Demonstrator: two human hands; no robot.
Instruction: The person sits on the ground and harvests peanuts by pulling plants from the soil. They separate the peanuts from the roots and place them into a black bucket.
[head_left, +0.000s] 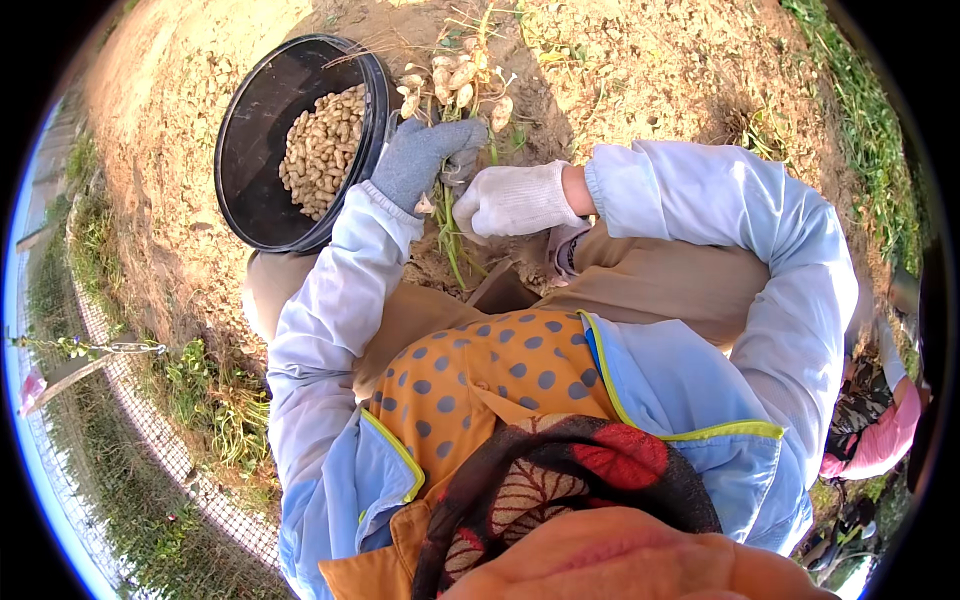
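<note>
In a grey knitted glove, my left hand (429, 154) grips the green stems of a pulled peanut plant (448, 238). Beyond that hand its cluster of pale peanut pods (455, 76) and thin roots fans out, while the stems hang towards my lap. My right hand (517, 201), in a white knitted glove, is curled right beside the stems; its fingertips are partly hidden, so whether it pinches anything is unclear. One small pod (425, 204) shows near my left wrist. To the left, a tilted black bucket (251, 142) contains a heap of picked peanuts (322, 150).
Dry, sandy soil (660, 75) with scattered plant bits surrounds my folded legs. A mesh fence (161, 435) and uprooted plants (232, 420) lie to the left. Green growth (862, 112) lines the right side. At the right rim another person (870, 427) with a pink sleeve is partly visible.
</note>
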